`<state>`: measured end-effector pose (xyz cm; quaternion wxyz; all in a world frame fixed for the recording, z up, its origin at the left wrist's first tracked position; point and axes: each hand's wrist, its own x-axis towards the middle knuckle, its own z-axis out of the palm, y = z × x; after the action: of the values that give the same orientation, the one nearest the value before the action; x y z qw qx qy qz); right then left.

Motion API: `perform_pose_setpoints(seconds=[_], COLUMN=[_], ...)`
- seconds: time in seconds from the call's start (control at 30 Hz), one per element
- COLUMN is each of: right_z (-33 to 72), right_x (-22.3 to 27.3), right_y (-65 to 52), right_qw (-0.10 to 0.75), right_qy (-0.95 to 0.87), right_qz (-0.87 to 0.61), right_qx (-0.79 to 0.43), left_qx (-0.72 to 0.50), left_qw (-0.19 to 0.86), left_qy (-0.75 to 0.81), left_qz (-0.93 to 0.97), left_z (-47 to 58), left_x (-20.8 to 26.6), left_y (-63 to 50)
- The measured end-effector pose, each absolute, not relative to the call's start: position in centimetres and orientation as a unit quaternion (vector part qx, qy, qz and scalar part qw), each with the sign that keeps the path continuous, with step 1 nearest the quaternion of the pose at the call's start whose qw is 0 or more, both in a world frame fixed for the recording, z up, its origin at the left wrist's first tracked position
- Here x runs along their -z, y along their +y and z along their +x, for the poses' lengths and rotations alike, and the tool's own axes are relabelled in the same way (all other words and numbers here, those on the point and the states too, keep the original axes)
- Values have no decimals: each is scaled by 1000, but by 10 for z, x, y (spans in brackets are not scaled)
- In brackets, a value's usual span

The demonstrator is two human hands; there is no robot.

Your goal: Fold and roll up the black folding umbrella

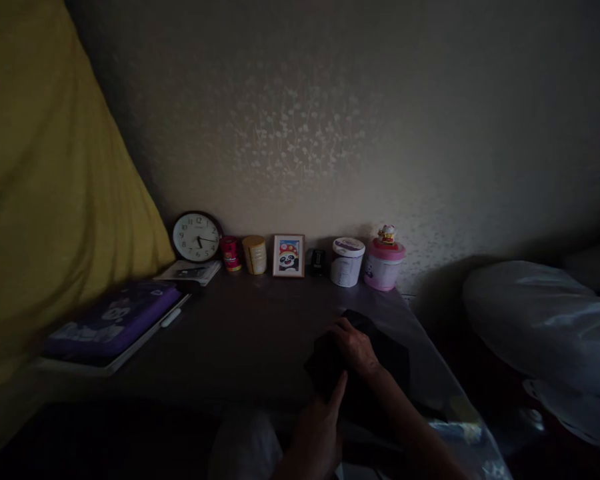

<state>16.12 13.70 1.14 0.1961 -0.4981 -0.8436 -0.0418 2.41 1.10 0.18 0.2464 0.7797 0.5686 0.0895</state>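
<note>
A black, angular, cloth-like item (387,347) lies at the right front of the dark desk; in the dim light I cannot tell its exact kind. My right hand (353,343) is closed over its upper part, with the fingers curled down onto it. Nearer to me, my left hand (323,420) grips its lower edge, its thumb pointing up along the black material and its other fingers mostly hidden. The two hands are close together, the left one below the right.
Along the wall stand a round clock (197,237), a red can (231,254), a yellow tin (255,255), a framed panda picture (289,256), a white tub (348,263) and a pink tub (384,267) with a figurine. A purple case (115,320) lies left, beside a yellow curtain (55,187).
</note>
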Motion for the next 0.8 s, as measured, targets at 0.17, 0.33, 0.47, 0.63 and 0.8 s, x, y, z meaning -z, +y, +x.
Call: perform_pose_setpoints(seconds=[0.17,0.33,0.47,0.63,0.8], right_z=[159,161,170,179,187], right_x=[-9,-17,-17,-7,-6], right_y=[137,113,89,98,129], right_qw=[220,297,284,280,265], right_qy=[-837,-847,-882,-883,-877], right_qz=[-499,-440,-377,-378,-402], right_qx=[42,0,-20,-5,6], left_qx=[-64,-69,-93,-88,-57], left_qw=[242,245,249,233,233], left_qy=[592,595,592,606,614], left_qz=[766,762,761,755,752], left_z=[26,27,27,30,32], left_x=[-1,4,10,11,3], left_y=[11,11,10,9,9])
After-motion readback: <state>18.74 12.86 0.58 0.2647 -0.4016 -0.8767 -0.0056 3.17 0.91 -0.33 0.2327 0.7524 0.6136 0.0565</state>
